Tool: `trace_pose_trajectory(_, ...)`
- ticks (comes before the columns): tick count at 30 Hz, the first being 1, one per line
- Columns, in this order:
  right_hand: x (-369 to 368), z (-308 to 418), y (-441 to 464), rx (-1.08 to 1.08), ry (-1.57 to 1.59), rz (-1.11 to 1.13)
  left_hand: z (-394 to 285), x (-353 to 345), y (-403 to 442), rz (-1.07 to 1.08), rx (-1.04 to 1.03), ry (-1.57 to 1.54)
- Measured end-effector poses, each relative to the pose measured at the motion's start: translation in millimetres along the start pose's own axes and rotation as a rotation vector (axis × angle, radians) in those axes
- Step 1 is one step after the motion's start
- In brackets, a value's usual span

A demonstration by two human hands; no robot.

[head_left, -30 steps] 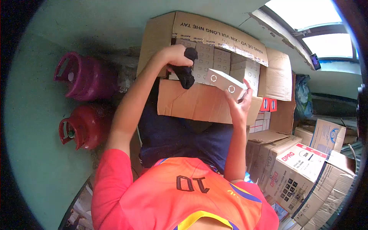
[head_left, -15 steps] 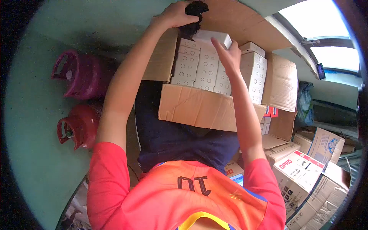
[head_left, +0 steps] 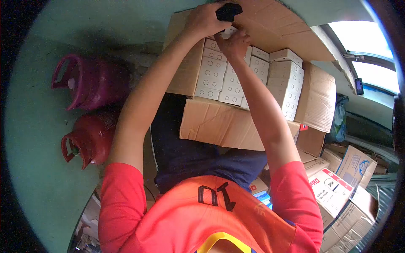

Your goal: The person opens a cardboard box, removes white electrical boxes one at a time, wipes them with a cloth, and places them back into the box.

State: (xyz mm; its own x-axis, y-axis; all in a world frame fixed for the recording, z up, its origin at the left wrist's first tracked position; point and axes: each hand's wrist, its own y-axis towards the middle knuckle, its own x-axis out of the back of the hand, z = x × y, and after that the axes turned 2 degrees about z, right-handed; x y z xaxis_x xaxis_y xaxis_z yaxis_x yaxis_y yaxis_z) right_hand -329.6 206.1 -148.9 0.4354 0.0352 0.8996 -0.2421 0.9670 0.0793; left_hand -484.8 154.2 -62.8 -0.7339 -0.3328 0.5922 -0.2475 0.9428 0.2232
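My left hand (head_left: 205, 20) grips a black cloth (head_left: 229, 12) over the back left part of a large open cardboard carton (head_left: 219, 125). Close beside it, my right hand (head_left: 234, 44) is on a small white box (head_left: 228, 32), which is mostly hidden by the fingers. Stacks of white boxes (head_left: 211, 72) with round marks stand in rows inside the carton. At the right end of the rows, one white box (head_left: 287, 56) lies on top of a stack.
A purple gas cylinder (head_left: 99, 80) and a red one (head_left: 96, 137) stand at the left by the green wall. More cartons, one a printed white carton (head_left: 331, 192), are piled at the lower right. A window (head_left: 373, 76) is at the upper right.
Both hands have moved up to the back of the carton and come together, the left with the black cloth. The white box held near the carton's front is now at the back left.
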Motion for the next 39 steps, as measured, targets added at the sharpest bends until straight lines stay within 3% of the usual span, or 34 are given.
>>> trace_pose_trajectory(4, -4.0, 4.4, 0.5, -0.065, -0.043, -0.043, -18.6, 1.4, -13.7, -0.082, -0.083, -0.033)
trace_pose_trajectory(7, -2.8, 0.0, -0.3, 0.184, -0.067, -0.15, -13.1, -12.3, -17.2, -0.162, -0.135, 0.111)
trace_pose_trajectory(16, -12.4, 3.9, -11.8, 0.261, -0.12, -0.306, -6.1, -20.2, -16.3, -0.27, -0.25, 0.124)
trace_pose_trajectory(22, 13.9, 12.0, -23.5, 0.217, -0.318, -0.134, 10.3, -29.0, -14.8, -0.253, -0.196, 0.19)
trace_pose_trajectory(28, 13.7, -7.5, -9.8, 0.356, -0.29, -0.061, 7.2, -27.3, -16.0, -0.266, -0.22, 0.18)
trace_pose_trajectory(31, 30.1, -19.4, -2.3, 0.6, -0.278, -0.132, -0.3, -20.2, -17.9, -0.242, -0.216, 0.114)
trace_pose_trajectory(34, 48.7, -25.6, -0.7, 0.641, -0.411, -0.068, -9.8, -12.8, -22.3, -0.21, -0.19, 0.117)
trace_pose_trajectory(37, 52.6, -28.3, -5.7, 0.74, -0.42, -0.233, -4.4, -19.2, -19.9, -0.243, -0.2, 0.157)
trace_pose_trajectory(39, 51.0, -30.0, -9.6, 0.726, -0.386, -0.179, 1.3, -22.8, -17.5, -0.269, -0.224, 0.17)
